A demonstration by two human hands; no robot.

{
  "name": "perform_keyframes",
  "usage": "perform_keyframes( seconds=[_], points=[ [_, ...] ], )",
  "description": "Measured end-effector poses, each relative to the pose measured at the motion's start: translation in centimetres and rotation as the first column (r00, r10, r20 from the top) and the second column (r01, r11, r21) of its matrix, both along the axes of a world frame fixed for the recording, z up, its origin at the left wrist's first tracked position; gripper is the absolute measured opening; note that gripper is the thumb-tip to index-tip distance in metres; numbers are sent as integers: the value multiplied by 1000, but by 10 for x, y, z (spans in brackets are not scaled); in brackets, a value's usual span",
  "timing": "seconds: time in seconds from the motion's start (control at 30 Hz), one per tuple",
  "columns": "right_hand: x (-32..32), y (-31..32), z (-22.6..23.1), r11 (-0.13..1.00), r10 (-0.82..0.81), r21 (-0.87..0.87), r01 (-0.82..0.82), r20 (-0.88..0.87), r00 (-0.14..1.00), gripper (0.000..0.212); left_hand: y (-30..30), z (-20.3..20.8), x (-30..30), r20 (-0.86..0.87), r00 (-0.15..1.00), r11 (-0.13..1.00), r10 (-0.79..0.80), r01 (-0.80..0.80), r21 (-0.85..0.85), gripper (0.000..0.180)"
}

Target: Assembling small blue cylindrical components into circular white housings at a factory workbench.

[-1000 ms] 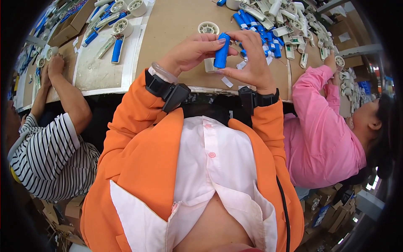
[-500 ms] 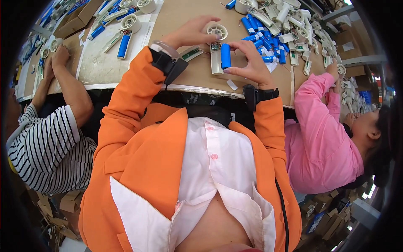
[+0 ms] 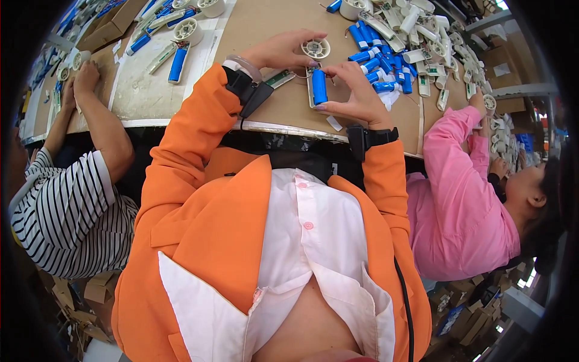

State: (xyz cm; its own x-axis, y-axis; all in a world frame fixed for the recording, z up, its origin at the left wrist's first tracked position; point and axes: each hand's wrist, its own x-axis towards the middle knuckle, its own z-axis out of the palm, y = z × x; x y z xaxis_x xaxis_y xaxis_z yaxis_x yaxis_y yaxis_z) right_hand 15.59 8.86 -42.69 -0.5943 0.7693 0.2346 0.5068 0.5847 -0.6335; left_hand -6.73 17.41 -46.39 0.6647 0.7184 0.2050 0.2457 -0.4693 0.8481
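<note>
My right hand (image 3: pixel 362 96) grips a blue cylindrical battery (image 3: pixel 319 87) by its ends, between thumb and fingers. The battery lies over the handle of a white fan housing (image 3: pixel 316 48), covering most of that handle; whether it is fully seated I cannot tell. My left hand (image 3: pixel 278 50) curves around the housing's round, spoked head, its thumb near the battery's upper end and thin wires. Beside the left wrist lies a white half-shell with a green circuit board (image 3: pixel 278 79), joined by a wire toward the housing.
Blue batteries (image 3: pixel 386 60) and white shells (image 3: pixel 422 36) are heaped at the far right. More fan parts and a blue battery (image 3: pixel 178 65) lie left. A cardboard box (image 3: pixel 108 27) stands far left. Co-workers in a striped shirt (image 3: pixel 78 211) and pink top (image 3: pixel 464 199) sit either side.
The battery has moved slightly left and down, from beside the housing's handle to over it. My left hand has shifted a little right, its thumb now near the battery's top.
</note>
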Motion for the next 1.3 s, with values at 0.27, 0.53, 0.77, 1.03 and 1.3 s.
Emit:
perform_keyframes(
  seconds=[0.27, 0.53, 0.77, 1.03, 1.3],
  points=[
    [-1, 4, -5, 995, -27, 97, 15, 125, 992, 62, 1, 1, 0, -17, 1000, 999, -18, 18, 30, 66],
    [-5, -6, -4, 977, -93, 203, 64, 135, 987, 61, 3, 0, 1, -45, 999, 988, 5, 2, 156, 64],
    [-3, -3, -3, 981, -88, 183, 60, 149, 985, 63, 3, 3, 0, -58, 998, 992, -10, 17, 125, 65],
    [-2, -3, -15, 986, -80, 149, 70, 65, 995, 64, 8, -1, -1, -51, 998, 982, -34, 43, 186, 65],
    [-1, -3, -31, 995, -100, 13, 99, 9, 995, 66, 6, -3, -1, -100, 995, 954, -13, 42, 296, 73]
  ],
)
